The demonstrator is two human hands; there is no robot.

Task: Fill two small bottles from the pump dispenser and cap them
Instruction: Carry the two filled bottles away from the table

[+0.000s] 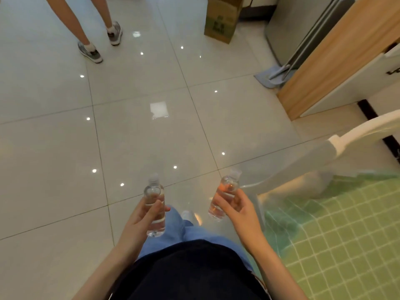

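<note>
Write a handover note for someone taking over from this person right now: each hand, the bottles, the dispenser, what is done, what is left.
Left hand: grips the left bottle, roughly upright, over the floor.
Right hand: grips the right bottle, tilted slightly.
Both bottles are clear and each seems to have a cap on its neck.
Pump dispenser: not in view.
Done: cannot tell; the fill level does not show.
Left: check the fill, find the dispenser if they are empty, then pump and cap them.
</note>
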